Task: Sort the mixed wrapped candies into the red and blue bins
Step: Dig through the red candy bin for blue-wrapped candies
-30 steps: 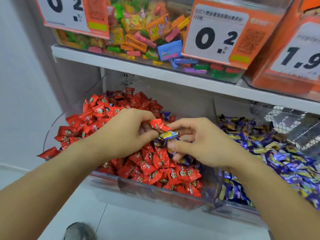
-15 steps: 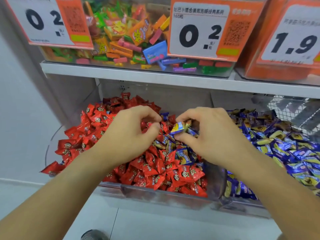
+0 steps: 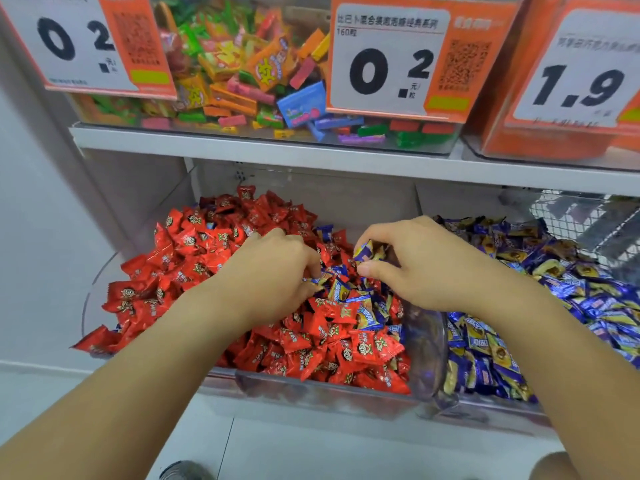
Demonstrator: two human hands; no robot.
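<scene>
Both hands work over the red bin [image 3: 104, 271], a clear plastic tub heaped with red candies [image 3: 194, 244]. A patch of blue candies [image 3: 367, 317] lies mixed into the heap at its right side, just below the hands.

Left hand [image 3: 273, 275]: fingers curled down into the pile, fingertips among blue wrappers at the centre. Whether it actually grips one cannot be told; the fingertips are hidden by the knuckles.

Right hand [image 3: 419, 265]: grasping. Thumb and curled fingers pinch one blue candy [image 3: 363, 251], held just above the red heap, near the left hand but apart from it.

The blue bin [image 3: 429, 355] stands directly to the right, its curved clear wall touching the red bin's side. It holds blue-and-yellow wrapped candies [image 3: 568, 292].

Above, a white shelf [image 3: 311, 157] carries a clear box of assorted bright sweets [image 3: 249, 74]. Price tags read 0.2 [image 3: 388, 67], 0.2 [image 3: 76, 43] and 1.9 [image 3: 581, 84].
</scene>
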